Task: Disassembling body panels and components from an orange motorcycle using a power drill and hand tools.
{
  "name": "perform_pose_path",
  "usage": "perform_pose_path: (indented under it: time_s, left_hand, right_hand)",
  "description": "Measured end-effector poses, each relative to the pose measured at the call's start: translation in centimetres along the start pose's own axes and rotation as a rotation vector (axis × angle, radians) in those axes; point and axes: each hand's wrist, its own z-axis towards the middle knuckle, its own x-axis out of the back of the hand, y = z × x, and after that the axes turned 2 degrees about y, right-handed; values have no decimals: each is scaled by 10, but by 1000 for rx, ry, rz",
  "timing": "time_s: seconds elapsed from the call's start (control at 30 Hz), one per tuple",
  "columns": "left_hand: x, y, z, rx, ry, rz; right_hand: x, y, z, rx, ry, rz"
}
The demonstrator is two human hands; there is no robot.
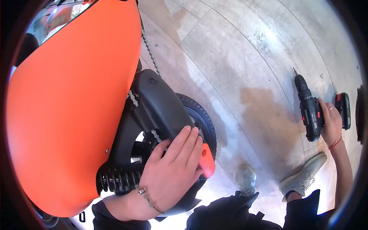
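Left hand lies flat, fingers spread, on the black mudguard; right hand grips the drill on open floor.

No packages, signs or screens showed anywhere in the frame. Only labels were found, both at the right edge. The drill, lying on the floor at right, carried a small red-and-white label on its black body, near the handle; print was too small to read. The battery at the drill's foot, far right, was black with a red label band across its upper end. The orange panel at left and the black guard at centre bore no visible labels.
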Motion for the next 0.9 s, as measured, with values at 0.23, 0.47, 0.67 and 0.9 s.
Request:
perform_pose_path:
  time_s: [0.23,0.47,0.67,0.9]
  left_hand:
    - [1,-1,-10,-14,43,88]
    - [-4,13,-11,-75,148,35]
    - [19,22,-20,-157,145,-175]
    - [12,21,-18,-374,31,-117]
  right_hand:
    - [-10,-1,-8,-84,-59,88]
    - [35,-32,-2,-123,-55,-129]
    - [34,-156,107,222,-38,707]
    - [15,-278,165,-98,-286,1547]
